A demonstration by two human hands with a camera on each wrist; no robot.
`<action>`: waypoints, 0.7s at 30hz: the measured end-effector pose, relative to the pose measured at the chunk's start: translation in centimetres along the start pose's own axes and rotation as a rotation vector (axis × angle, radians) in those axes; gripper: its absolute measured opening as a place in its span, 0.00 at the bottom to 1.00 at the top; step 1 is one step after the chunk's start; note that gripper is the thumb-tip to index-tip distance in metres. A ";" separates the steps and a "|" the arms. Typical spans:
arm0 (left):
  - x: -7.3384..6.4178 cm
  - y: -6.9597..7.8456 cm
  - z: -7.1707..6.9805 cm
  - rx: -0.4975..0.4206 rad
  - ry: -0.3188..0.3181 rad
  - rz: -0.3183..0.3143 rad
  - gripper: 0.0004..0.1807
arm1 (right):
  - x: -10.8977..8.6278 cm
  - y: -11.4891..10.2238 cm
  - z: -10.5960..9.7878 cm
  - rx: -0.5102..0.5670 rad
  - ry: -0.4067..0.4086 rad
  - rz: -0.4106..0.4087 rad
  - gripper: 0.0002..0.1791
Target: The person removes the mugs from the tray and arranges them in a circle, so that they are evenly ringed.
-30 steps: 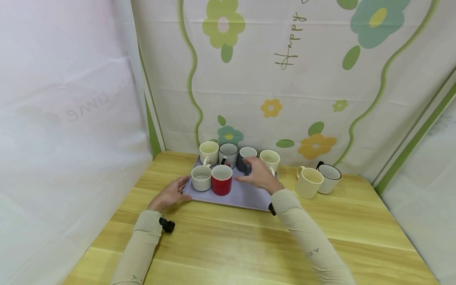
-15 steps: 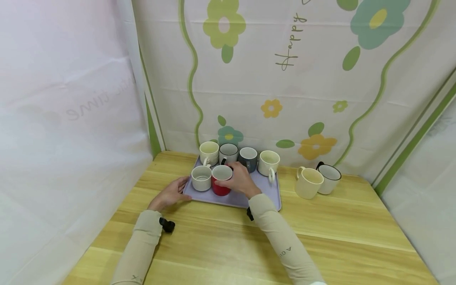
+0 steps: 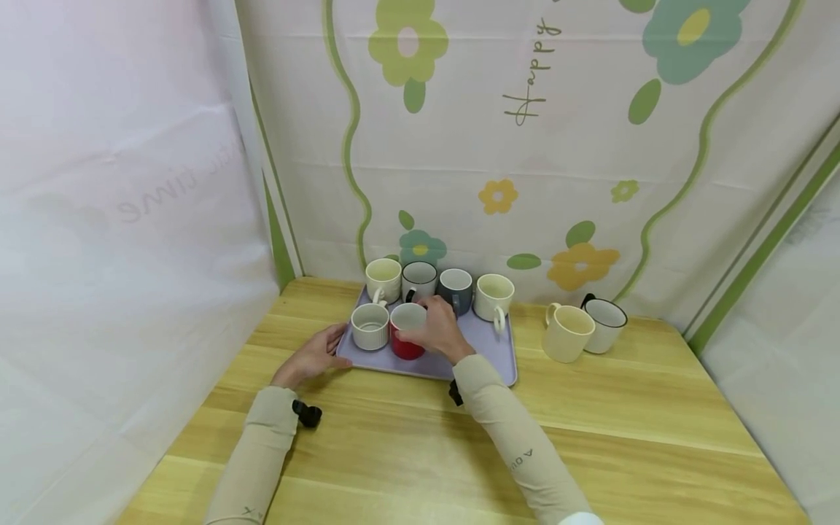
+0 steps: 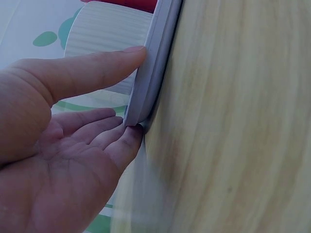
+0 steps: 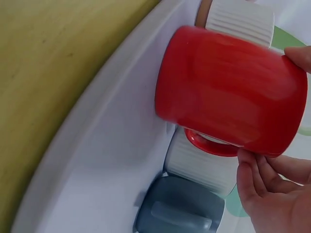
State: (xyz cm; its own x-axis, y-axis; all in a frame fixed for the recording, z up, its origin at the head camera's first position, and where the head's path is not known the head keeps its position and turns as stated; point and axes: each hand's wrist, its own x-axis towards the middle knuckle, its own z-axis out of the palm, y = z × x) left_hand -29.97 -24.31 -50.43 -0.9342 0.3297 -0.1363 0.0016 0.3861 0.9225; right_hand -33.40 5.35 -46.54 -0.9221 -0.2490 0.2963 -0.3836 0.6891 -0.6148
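A red mug [image 3: 405, 348] with a white inside stands upright on the lilac tray [image 3: 487, 357]. My right hand [image 3: 442, 329] grips it across the top. In the right wrist view, the thumb is at one side near the rim and the other fingertips [image 5: 249, 160] touch the opposite side by the red handle. My left hand [image 3: 313, 357] holds the tray's near left corner, thumb [image 4: 107, 68] on the front rim and fingers around the corner. Beside the red mug, on its left, is a ribbed white mug [image 3: 370, 337].
Along the tray's back stand a cream mug [image 3: 383, 281], a black-rimmed white mug [image 3: 418, 277], a dark grey-blue mug [image 3: 457, 300] and another cream mug [image 3: 494, 300]. Right of the tray, a pale yellow mug [image 3: 567, 339] and a black-rimmed mug [image 3: 605, 332] stand on the wooden table [image 3: 407, 452].
My right hand has moved left from over the tray's middle and taken hold of the red mug, staying there over the last half second. The left hand keeps its place.
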 end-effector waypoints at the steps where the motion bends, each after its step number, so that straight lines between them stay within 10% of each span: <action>1: 0.0 0.0 0.0 0.001 -0.001 0.000 0.52 | -0.1 0.1 -0.2 0.001 -0.003 0.003 0.40; 11: 0.1 0.0 0.0 -0.009 -0.012 0.000 0.52 | -1.6 0.6 -4.3 0.009 -0.042 0.026 0.38; 21: 0.1 -0.1 -0.1 -0.040 -0.013 0.006 0.52 | -3.8 2.9 -9.8 -0.007 -0.065 -0.210 0.34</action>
State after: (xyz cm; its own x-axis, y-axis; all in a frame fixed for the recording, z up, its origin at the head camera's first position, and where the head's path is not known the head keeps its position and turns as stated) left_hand -30.07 -24.37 -50.51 -0.9294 0.3432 -0.1357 -0.0077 0.3494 0.9369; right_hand -30.49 14.97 -42.25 -0.8233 -0.4308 0.3695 -0.5676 0.6221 -0.5393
